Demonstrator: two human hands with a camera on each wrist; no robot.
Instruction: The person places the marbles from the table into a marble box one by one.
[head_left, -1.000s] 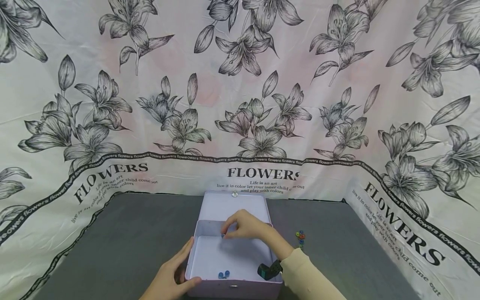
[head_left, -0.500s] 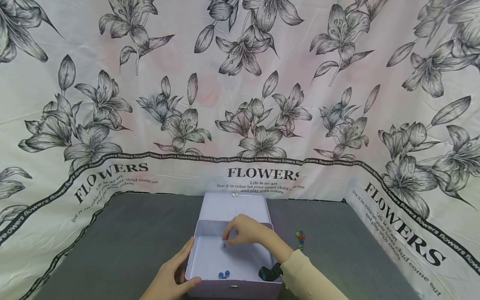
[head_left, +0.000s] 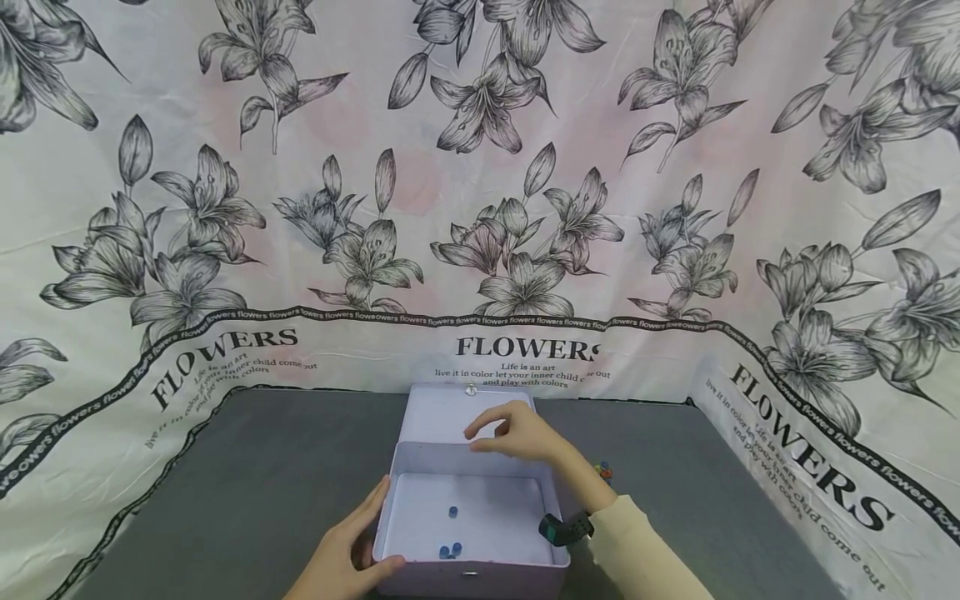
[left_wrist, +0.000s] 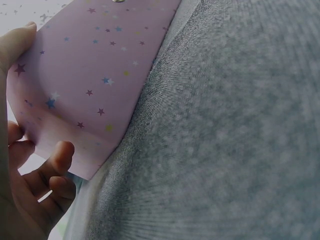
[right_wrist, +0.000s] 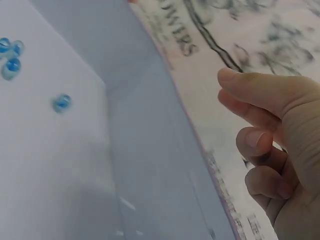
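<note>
A lilac box with a star print outside stands with its lid laid back. My left hand holds its near left corner, thumb on the front wall and fingers along the left side; in the left wrist view the last fingers curl away from the box. Above the far rim, my right hand is loosely curled with a gap between thumb and index finger, holding nothing. One blue glass marble lies alone on the white box floor. Other blue marbles cluster near the front wall.
Several coloured marbles lie on the grey tabletop right of the box, partly behind the right forearm. A dark band circles the right wrist. Flower-printed cloth hangs behind and at the sides.
My right hand has let go of a blue marble, which now lies on the box floor, and has risen back and right to the far rim. The left hand keeps its hold.
</note>
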